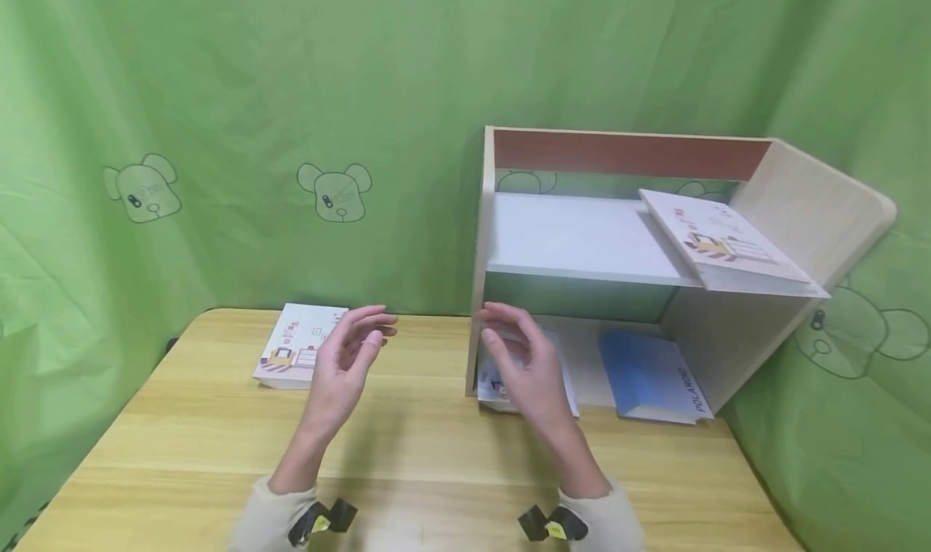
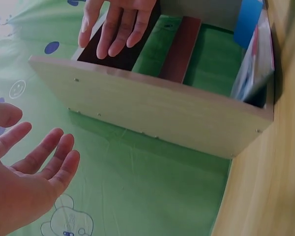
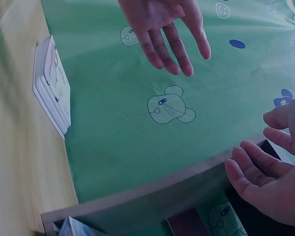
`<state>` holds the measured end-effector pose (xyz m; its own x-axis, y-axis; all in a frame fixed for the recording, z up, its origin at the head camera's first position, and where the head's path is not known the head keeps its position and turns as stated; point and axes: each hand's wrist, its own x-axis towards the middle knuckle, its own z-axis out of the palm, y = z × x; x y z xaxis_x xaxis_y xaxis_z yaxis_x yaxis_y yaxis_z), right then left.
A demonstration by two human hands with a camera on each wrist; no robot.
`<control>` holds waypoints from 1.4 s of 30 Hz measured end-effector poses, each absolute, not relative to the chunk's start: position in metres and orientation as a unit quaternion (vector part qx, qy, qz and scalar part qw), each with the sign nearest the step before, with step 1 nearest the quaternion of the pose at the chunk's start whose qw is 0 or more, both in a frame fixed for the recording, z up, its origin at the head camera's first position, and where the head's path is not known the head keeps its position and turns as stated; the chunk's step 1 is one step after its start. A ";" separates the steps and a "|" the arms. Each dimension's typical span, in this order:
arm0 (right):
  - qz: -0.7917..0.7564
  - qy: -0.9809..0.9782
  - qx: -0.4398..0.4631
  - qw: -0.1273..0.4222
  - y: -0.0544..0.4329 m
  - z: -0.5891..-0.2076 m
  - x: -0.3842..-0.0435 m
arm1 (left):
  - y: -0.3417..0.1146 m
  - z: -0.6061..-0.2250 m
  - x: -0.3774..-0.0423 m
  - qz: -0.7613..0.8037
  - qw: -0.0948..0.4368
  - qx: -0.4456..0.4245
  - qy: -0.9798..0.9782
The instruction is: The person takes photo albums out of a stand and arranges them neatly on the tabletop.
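Note:
Both hands hover over the table with palms facing each other and fingers loosely bent, holding nothing. My left hand (image 1: 345, 358) is nearest a white book with a printed picture (image 1: 294, 350) lying at the table's back left, and overlaps its right side in the head view. My right hand (image 1: 531, 366) is in front of the shelf's left side panel (image 1: 480, 253). Behind that hand, partly hidden, a pale book (image 1: 563, 374) lies in the lower compartment. A blue book marked POLAROID (image 1: 650, 374) lies there farther right. On the upper board, another white picture book (image 1: 727, 241) rests at the right, its front edge sticking out.
The two-level wooden shelf (image 1: 582, 273) stands at the table's back right, with a reddish bar across its top back. A green curtain with bear-head prints (image 1: 407, 91) hangs behind and at both sides. Bare wooden tabletop (image 1: 436, 463) spreads in front.

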<state>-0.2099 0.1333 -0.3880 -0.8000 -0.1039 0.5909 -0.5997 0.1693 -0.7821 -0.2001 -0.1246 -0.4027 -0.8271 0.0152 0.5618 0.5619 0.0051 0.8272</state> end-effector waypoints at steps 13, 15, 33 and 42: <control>0.588 -0.741 0.230 0.228 0.160 -0.386 -0.206 | -0.093 -0.395 -0.201 -0.691 0.180 -0.230 -0.662; 0.589 -0.740 0.230 0.231 0.163 -0.384 -0.205 | -0.087 -0.395 -0.201 -0.692 0.176 -0.234 -0.660; 0.595 -0.722 0.222 0.273 0.190 -0.371 -0.195 | -0.047 -0.388 -0.202 -0.706 0.160 -0.265 -0.637; 0.583 -0.729 0.216 0.285 0.207 -0.369 -0.191 | -0.031 -0.388 -0.206 -0.709 0.153 -0.285 -0.626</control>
